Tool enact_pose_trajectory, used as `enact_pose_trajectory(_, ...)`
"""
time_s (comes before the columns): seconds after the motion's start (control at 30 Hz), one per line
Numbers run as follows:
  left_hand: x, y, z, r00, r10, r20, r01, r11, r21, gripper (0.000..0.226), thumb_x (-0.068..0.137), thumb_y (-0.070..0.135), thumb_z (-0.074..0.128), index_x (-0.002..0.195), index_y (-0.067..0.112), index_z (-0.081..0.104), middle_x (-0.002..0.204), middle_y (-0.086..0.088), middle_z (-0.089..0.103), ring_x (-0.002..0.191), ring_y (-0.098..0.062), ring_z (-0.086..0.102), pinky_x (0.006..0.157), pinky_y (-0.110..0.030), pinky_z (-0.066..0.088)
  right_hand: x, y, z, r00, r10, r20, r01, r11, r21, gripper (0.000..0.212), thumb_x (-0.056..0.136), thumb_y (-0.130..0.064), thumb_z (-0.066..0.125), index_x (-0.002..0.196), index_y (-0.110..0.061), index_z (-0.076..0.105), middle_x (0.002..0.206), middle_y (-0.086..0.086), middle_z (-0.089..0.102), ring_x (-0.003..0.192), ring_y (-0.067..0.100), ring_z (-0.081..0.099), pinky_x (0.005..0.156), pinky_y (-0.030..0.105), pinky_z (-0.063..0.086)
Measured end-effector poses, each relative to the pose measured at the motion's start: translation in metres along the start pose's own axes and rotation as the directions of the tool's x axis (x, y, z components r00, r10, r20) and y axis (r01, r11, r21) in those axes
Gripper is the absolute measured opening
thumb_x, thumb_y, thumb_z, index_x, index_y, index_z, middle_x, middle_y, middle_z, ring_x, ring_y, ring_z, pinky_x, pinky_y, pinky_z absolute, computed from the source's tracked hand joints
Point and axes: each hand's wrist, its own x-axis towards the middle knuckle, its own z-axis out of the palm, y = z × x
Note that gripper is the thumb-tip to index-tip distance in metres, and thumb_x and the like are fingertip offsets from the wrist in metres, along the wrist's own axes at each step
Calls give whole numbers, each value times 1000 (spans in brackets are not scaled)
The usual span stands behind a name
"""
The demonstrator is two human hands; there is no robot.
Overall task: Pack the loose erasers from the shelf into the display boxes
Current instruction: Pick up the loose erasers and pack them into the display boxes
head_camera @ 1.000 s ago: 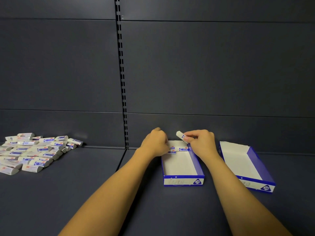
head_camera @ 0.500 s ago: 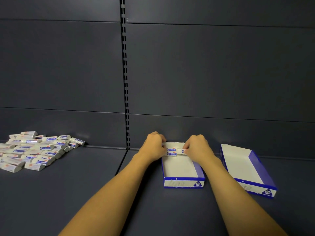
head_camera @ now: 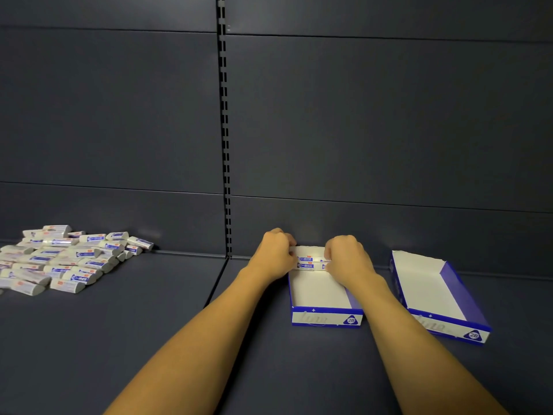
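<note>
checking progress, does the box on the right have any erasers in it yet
No, the right display box shows only its bare white floor.

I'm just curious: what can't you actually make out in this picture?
Head view only:
- Erasers in the near box: count hidden by the left hand and right hand.
- Loose eraser pile: cut off by the left edge.
- Eraser labels: too small to read.
</note>
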Motion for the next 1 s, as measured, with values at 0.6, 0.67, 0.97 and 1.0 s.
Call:
enact_pose_trajectory(0.6, -2, 3, 0, 1000, -24, 3, 24, 1000, -16, 32, 90, 9, 64, 122, 5, 67, 122, -10, 57, 105, -23, 60, 92, -31, 53, 5, -9, -6, 998, -58, 8, 59, 994, -88, 30, 95, -22, 66, 121, -11, 59, 116, 11, 61, 97, 24, 63, 79, 27, 50)
enact_pose_trajectory(0.67, -2, 3, 0, 999, -30, 14, 30, 999, -11, 32, 91, 10, 63, 123, 6, 66, 122, -9, 55, 105, -23, 60, 92, -32, 53, 6, -11, -8, 997, -79, 3, 79, 991, -106, 28, 94, -20, 65, 119, -10, 58, 114, 11, 60, 96, 23, 62, 77, 27, 48)
enact_pose_trajectory(0.97, -4, 7, -22, 999, -32, 19, 31, 998, 52, 32, 98, 19, 53, 126, 10, 63, 118, -9, 57, 108, -23, 57, 91, -26, 45, 8, 8, -29, 991, -114, 63, 110, 992, 68, 19, 84, -18, 75, 103, -19, 75, 107, 4, 68, 90, 21, 65, 81, 37, 59)
enact_pose_trajectory(1.0, -4, 6, -29, 999, -42, 22, 40, 997, 65, 30, 97, 19, 53, 124, 10, 65, 116, -10, 59, 108, -24, 58, 91, -27, 45, 8, 10, -34, 992, -118, 44, 114, 990, 86, 16, 86, -18, 73, 101, -19, 75, 107, 4, 68, 91, 21, 65, 80, 37, 59)
